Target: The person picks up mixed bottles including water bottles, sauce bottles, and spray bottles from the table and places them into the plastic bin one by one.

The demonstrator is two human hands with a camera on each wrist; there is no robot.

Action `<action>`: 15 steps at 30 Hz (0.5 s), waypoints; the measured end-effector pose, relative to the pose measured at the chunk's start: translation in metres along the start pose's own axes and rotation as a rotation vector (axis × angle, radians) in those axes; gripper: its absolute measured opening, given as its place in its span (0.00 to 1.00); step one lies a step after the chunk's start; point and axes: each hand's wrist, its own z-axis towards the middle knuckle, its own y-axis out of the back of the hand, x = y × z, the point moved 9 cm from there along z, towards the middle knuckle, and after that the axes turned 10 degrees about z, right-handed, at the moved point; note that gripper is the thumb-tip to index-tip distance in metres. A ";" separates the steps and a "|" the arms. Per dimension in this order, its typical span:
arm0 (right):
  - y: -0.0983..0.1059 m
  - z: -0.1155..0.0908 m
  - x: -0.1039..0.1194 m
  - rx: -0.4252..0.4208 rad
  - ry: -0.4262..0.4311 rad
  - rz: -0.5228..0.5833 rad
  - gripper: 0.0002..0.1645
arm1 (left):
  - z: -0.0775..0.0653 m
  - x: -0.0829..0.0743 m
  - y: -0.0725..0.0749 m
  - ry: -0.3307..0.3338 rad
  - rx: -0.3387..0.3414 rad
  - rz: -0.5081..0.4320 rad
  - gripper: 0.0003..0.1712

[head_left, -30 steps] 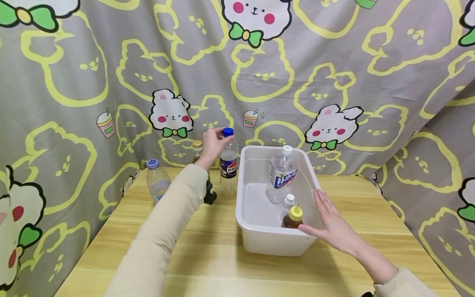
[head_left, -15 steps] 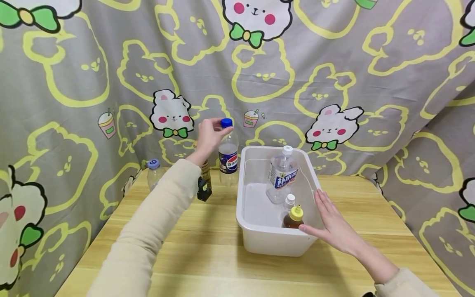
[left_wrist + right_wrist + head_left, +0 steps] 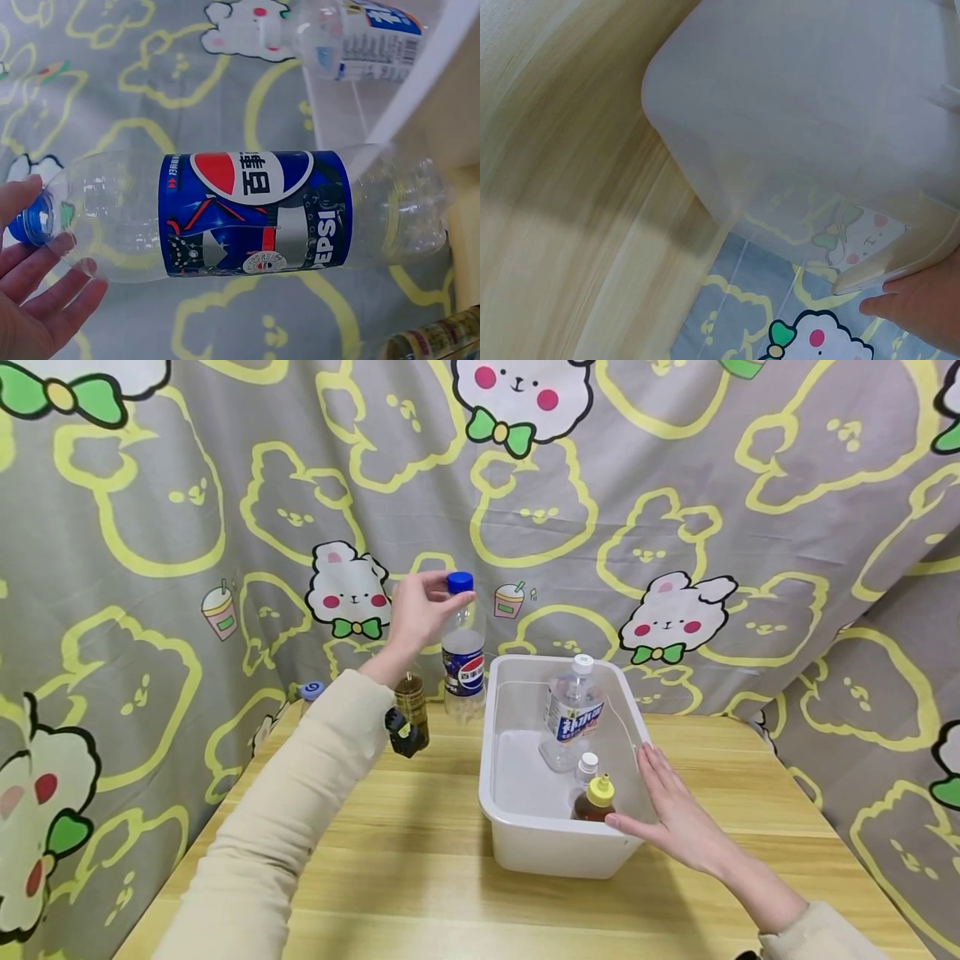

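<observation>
My left hand (image 3: 420,614) pinches a clear Pepsi bottle (image 3: 463,670) by its neck, just under the blue cap. The bottle hangs upright, left of a white plastic tub (image 3: 555,850); in the left wrist view its blue label (image 3: 255,214) shows in full. My right hand (image 3: 678,817) lies along the tub's right rim, fingers straight and thumb at the front corner. Inside the tub stand a large clear bottle (image 3: 572,720) with a white cap, a small white-capped bottle (image 3: 588,766) and a brown squeeze bottle (image 3: 600,792) with a yellow top. The tub wall hides their lower parts.
Behind my left forearm stands a bottle with a light-blue cap (image 3: 311,691), mostly hidden. A dark golden-labelled bottle (image 3: 415,706) is partly covered by my left wrist and its black camera (image 3: 403,733). A patterned grey curtain (image 3: 540,527) hangs behind the wooden table (image 3: 405,860).
My left hand has raised the Pepsi bottle, and the left forearm has shifted left, covering more of the light-blue-capped bottle. My right hand and the tub have stayed in place.
</observation>
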 end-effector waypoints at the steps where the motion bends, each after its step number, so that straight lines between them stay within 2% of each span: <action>1: 0.000 0.000 0.000 0.000 0.000 0.000 0.58 | 0.000 -0.003 0.002 -0.009 -0.004 0.001 0.25; 15: 0.001 0.001 0.000 -0.008 0.013 -0.013 0.58 | -0.006 -0.039 0.018 -0.133 -0.028 -0.003 0.23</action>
